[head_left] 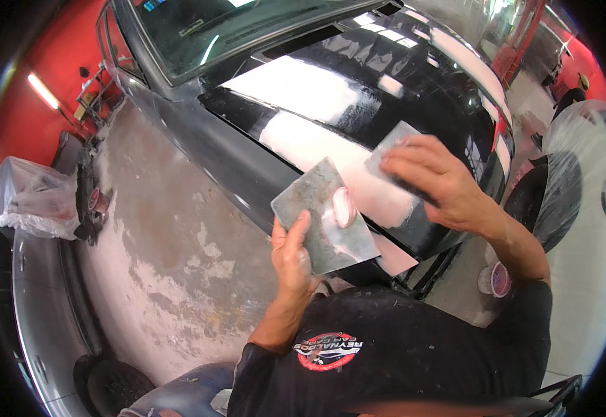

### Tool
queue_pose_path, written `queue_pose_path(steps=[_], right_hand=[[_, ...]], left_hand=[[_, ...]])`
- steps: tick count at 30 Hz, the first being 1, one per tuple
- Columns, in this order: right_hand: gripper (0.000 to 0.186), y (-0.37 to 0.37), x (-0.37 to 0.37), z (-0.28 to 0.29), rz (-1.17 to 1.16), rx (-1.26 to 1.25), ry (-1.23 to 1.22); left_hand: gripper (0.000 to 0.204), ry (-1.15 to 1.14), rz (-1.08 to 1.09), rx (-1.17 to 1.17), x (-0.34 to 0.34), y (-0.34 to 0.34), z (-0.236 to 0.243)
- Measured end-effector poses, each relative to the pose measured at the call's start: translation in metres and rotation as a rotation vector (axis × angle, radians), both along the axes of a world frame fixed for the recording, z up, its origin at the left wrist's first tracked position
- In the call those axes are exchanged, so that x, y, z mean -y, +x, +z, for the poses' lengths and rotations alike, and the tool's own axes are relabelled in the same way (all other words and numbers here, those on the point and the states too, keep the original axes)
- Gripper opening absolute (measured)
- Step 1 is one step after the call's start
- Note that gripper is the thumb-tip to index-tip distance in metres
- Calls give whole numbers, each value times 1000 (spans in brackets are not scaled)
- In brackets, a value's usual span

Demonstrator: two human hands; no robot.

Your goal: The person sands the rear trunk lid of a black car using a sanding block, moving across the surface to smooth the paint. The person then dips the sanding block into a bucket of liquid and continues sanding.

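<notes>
My left hand [290, 254] grips a square grey plate [301, 200] by its lower left part, thumb on top; a smooth blob of pale pink paste [343, 207] sits on the plate. To its upper right, my right hand [436, 182] has curled fingers on a thin grey spreader [393, 142], over a long pale pink patch [296, 135] on the black car hood [442, 90]. Whether the spreader touches the patch I cannot tell. More white and pink patches lie higher on the hood and along its far edge.
A dark fender [219, 174] flanks the concrete floor [150, 264]. Car panels [46, 299] with plastic sheeting [28, 194] and small cups stand left. At right are a bucket [494, 279], wrapped panels [580, 139] and another person [574, 97] in dark clothing near the red wall.
</notes>
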State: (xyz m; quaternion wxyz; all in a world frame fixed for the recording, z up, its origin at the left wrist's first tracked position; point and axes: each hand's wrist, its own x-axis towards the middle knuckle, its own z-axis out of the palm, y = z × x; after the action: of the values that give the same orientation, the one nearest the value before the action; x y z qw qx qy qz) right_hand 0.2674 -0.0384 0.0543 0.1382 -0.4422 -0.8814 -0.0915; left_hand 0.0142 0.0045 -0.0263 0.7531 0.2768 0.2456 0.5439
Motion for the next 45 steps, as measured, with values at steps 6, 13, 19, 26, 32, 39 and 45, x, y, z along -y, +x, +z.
queue_pose_path(steps=[6,13,19,26,32,39,45], right_hand=[[59,-31,-3,41,74,-24,-287],[53,-37,4,11,73,-480,-434],[53,-57,15,4,89,-5,-33],[62,-47,6,26,40,46,-134],[62,-59,-7,26,179,31,-276],[65,-64,2,17,73,-411,-450],[63,-89,13,-3,160,-6,-49]], left_hand=[[42,213,48,-155,3,14,-14],[37,-16,31,-19,-3,10,-17],[36,-250,-114,171,-13,-11,-10],[34,21,22,-3,-10,-15,-13],[32,121,-22,-107,-8,-8,-20],[33,-60,-37,30,-20,-16,-19],[32,-191,-62,139,-22,-29,-4]])
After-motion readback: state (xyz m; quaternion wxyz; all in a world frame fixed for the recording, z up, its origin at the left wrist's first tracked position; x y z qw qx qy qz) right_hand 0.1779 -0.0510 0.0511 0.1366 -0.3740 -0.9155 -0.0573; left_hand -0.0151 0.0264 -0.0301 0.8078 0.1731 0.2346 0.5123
